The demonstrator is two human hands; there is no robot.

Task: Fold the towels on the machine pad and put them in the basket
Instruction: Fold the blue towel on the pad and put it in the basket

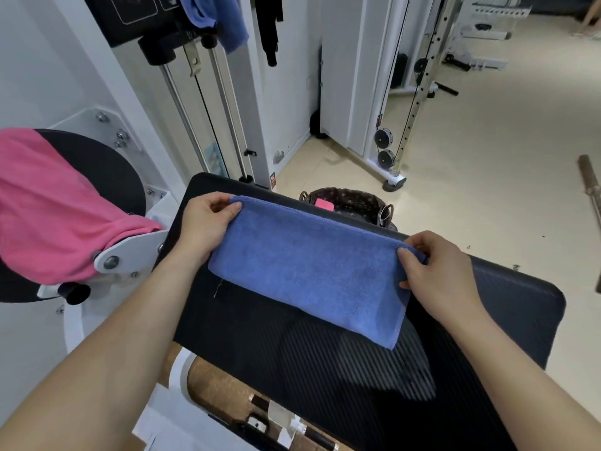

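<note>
A blue towel [309, 268], folded into a long rectangle, lies across the black ribbed machine pad [341, 369]. My left hand [205, 222] pinches its far left corner. My right hand [435, 268] pinches its far right corner at the pad's back edge. Behind the pad stands a dark wicker basket [354, 198] with a patterned liner; a folded pink towel [324, 204] lies inside it. A larger pink towel [55, 209] drapes over a round black pad on the left.
Another blue towel [216, 17] and a black strap [270, 27] hang from the cable machine at the top. White machine frames and pulleys [385, 148] stand behind. A barbell end [590, 187] lies on the beige floor at the right.
</note>
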